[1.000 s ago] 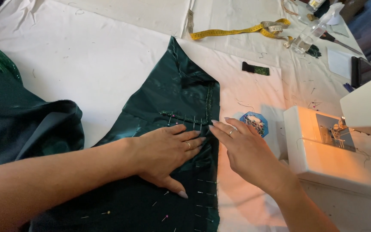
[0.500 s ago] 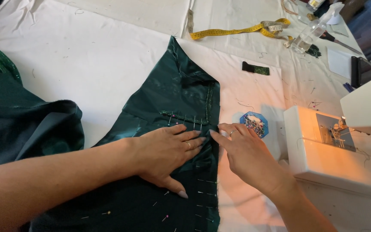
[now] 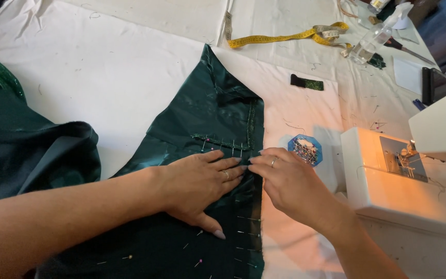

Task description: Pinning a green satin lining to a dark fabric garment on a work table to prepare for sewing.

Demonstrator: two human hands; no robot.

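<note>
Pinning the edge of my dark green satin piece (image 3: 202, 129), mid-frame on the white table (image 3: 104, 67). My left hand (image 3: 197, 181) lies flat and open, pressing the fabric still. My right hand (image 3: 290, 181) pinches at the edge, fingertips together; can't tell if a pin's in them. Keep it taut, and the pin cushion (image 3: 304, 150) close.

Bare forearms — rings on both.

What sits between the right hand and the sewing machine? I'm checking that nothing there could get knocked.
In the head view, a blue pin holder full of pins lies on the white cloth between the right hand and the sewing machine.
</note>
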